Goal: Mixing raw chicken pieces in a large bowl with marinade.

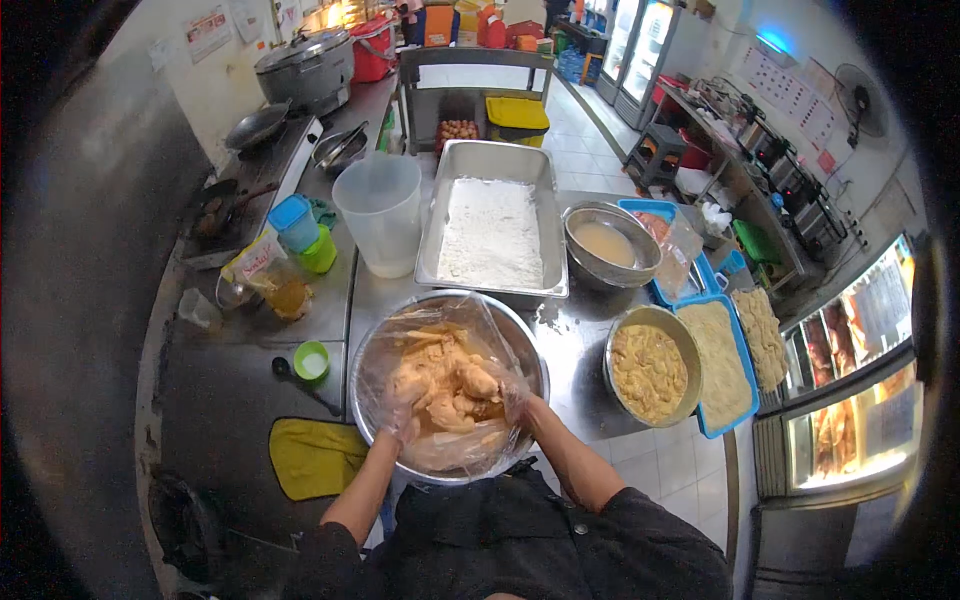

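Observation:
A large steel bowl (536,360) stands right before me. In it lies a clear plastic bag (450,454) with coated raw chicken pieces (450,375) and some orange-brown liquid. My left hand (403,420) grips the bag at its left side. On the opposite side my right hand (517,397) has hold of the plastic, beside the chicken. Clear film covers both hands, and their fingers are partly hidden by it. Just beyond the bowl is a deep steel pan (559,270) with white flour (491,232) spread in it.
At right are a bowl of battered pieces (649,371), blue trays (729,429) and a steel bowl of cloudy liquid (606,244). A tall plastic jug (379,217), a green cup (311,361), a black spoon (307,386) and a yellow cloth (315,457) lie leftward.

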The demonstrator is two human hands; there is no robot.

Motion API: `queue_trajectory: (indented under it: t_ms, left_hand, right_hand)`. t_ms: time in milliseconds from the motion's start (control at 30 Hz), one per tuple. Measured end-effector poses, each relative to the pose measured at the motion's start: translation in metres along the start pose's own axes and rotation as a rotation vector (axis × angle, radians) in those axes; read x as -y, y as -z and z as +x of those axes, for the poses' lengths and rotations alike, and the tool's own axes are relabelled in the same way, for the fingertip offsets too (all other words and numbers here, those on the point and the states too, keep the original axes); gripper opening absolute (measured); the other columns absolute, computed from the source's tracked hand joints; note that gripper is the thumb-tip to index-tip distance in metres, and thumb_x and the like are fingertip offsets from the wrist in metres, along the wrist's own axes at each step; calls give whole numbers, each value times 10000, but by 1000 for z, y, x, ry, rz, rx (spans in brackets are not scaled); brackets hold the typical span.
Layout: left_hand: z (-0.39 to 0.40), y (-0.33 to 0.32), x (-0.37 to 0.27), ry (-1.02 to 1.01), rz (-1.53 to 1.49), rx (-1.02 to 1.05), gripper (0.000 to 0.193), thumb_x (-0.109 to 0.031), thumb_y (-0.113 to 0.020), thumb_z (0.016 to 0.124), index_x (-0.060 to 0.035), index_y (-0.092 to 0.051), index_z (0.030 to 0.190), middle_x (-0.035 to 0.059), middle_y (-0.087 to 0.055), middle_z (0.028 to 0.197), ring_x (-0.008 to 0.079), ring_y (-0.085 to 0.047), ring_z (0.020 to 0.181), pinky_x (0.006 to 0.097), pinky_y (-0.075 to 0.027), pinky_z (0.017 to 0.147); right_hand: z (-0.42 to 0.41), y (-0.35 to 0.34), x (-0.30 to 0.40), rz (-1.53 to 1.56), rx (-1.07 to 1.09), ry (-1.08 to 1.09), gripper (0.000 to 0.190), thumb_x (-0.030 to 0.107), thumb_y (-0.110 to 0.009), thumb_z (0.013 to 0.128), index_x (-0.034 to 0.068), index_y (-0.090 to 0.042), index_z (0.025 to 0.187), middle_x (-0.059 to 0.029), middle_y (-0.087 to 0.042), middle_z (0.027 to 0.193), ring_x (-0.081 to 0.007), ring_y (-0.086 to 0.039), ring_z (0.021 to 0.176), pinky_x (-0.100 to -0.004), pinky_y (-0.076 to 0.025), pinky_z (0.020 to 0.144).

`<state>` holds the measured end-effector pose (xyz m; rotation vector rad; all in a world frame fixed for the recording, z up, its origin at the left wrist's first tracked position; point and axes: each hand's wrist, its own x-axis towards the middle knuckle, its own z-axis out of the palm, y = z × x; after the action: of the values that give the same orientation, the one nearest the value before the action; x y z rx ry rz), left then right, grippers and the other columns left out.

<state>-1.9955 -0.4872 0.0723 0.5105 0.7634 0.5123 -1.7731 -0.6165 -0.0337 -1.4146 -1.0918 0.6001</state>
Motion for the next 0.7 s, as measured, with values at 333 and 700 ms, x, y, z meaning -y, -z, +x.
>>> queue_trajectory:
  t_ms: [333,700]
  left_hand:
    - [61,44,31,-111,759,-307,589,-323,-628,765,-4,-387,1197,141,-476,1136,216,-482,969,301,-424,795]
    - [90,21,10,-100,842,33,644,-444,-575,791,-13,-416,1242,104,-493,1201,196,-463,1087,329,-385,892]
  right_hand:
    - [-20,8,-3,108,223,-354,316,219,-561,813,87,-568,1100,-62,-607,908,-167,-531,748,-294,-458,652]
    - [39,-23,82,164,-179,-838,303,215,-573,811,16,-581,1040,-60,-596,943,-161,-548,821,-286,-448,691]
